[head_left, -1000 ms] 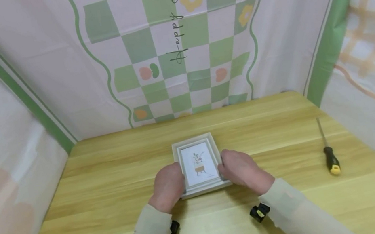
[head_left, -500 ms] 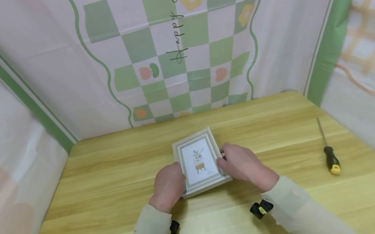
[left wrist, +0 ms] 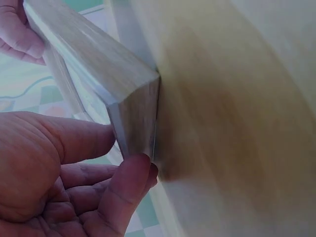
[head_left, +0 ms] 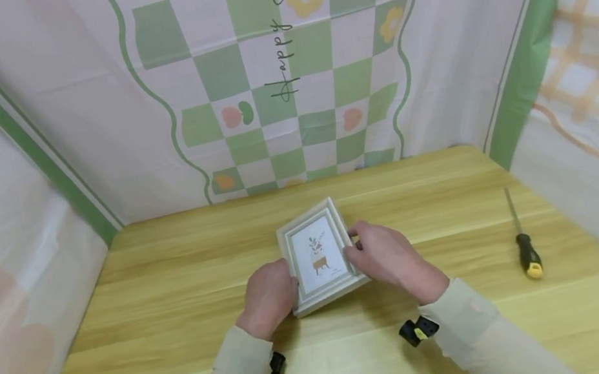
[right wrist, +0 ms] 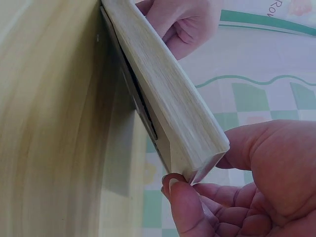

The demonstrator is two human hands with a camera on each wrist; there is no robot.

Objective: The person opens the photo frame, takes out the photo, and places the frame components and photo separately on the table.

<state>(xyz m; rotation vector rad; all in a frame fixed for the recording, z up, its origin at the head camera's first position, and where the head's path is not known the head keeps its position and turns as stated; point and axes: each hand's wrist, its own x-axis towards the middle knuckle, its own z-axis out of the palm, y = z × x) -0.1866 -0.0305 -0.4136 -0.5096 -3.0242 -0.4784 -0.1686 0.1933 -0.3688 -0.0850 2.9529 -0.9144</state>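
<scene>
A pale wood-grain picture frame (head_left: 313, 217) with a drawing of a potted plant on white paper is held between both hands over the table, tilted so its right side is raised. My left hand (head_left: 268, 296) pinches its left edge between thumb and fingers, near the lower corner. On the opposite edge, my right hand (head_left: 390, 257) grips with the thumb on the front and fingers behind. In the right wrist view, the picture frame (right wrist: 168, 84) shows a dark gap between its side and its backing. The left wrist view shows the picture frame's (left wrist: 94, 54) thick side close to the tabletop.
A screwdriver (head_left: 528, 252) with a black and yellow handle lies at the right of the wooden table (head_left: 170, 260). Patterned cloth (head_left: 308, 55) hangs behind the table and on both sides. Small black devices (head_left: 418, 330) are strapped to the wrists.
The picture frame's right side has risen and its far end has turned slightly. My right hand has moved up a little with it; the left hand has barely moved.
</scene>
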